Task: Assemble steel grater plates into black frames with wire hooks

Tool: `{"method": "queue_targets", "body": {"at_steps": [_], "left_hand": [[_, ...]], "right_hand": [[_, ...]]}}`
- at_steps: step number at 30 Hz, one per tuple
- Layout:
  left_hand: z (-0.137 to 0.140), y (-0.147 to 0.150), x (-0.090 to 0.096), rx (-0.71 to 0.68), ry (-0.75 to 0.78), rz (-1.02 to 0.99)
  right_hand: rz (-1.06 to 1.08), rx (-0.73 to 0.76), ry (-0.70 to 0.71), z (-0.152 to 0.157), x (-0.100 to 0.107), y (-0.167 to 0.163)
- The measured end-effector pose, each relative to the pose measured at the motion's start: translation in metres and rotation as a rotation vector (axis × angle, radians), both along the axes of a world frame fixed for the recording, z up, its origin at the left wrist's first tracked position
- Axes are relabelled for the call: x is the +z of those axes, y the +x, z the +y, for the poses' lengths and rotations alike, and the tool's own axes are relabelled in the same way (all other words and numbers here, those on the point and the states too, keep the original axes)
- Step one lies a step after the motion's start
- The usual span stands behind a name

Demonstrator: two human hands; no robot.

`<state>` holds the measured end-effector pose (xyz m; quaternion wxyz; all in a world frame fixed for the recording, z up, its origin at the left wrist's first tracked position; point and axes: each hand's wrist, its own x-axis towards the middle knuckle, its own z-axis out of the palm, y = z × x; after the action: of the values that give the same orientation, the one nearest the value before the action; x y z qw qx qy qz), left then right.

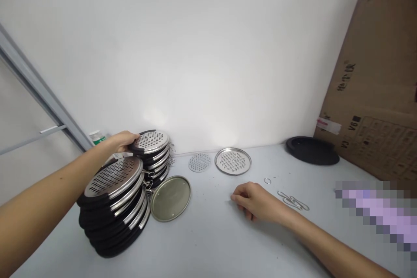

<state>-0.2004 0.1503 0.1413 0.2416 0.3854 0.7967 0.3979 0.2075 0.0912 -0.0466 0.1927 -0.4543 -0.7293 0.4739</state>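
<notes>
My left hand [125, 141] grips the black rim of a round perforated metal plate [151, 140], the top one on the rear stack at the left. Its fingertips are partly hidden behind the rim. A taller stack of similar black-rimmed plates [115, 178] stands in front of it, with small metal rings and chains hanging from the side. Against that stack leans a plain round metal lid [171, 199]. Over the middle of the table, my right hand [249, 200] is held with its fingers curled in, and nothing shows between them.
Near the wall lie a perforated disc [199, 162] and a rimmed grater-like plate [233, 161]. To the right are a metal ring [267, 180], several wire loops [293, 200], a black round piece [312, 150] and a large cardboard box [374, 95]. A white-capped bottle [97, 137] stands behind the stacks.
</notes>
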Motion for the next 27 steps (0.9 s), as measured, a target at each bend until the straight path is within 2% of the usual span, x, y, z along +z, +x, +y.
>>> {"method": "queue_targets", "body": {"at_steps": [4,9,13,15,17,19,22,25,27], "left_hand": [[-0.001,-0.002,-0.002,-0.011,-0.238,0.252],[0.003,0.009,0.003,-0.026,-0.328,0.618],[-0.006,0.026,0.023,-0.055,-0.282,0.885],[-0.022,0.044,0.03,-0.114,-0.196,0.995],[-0.048,0.07,0.027,-0.223,-0.099,1.056],[-0.079,0.1,0.006,-0.447,-0.015,1.067],[-0.118,0.137,-0.053,-0.644,-0.114,1.057],[-0.136,0.156,-0.111,-0.694,-0.32,1.116],[-0.141,0.166,-0.132,-0.682,-0.343,1.094]], "right_hand": [[-0.014,-0.006,0.009,-0.001,0.0,0.0],[-0.045,0.012,0.063,-0.005,0.005,0.0],[-0.153,0.01,0.374,-0.015,0.014,-0.004],[-0.219,0.019,0.531,-0.018,0.014,-0.006],[-0.259,0.053,0.614,-0.02,0.013,-0.008],[-0.266,0.096,0.644,-0.02,0.01,-0.007],[-0.259,0.132,0.627,-0.019,0.008,-0.003],[-0.245,0.15,0.582,-0.016,0.01,0.001],[-0.228,0.169,0.549,-0.015,0.013,0.003]]}}
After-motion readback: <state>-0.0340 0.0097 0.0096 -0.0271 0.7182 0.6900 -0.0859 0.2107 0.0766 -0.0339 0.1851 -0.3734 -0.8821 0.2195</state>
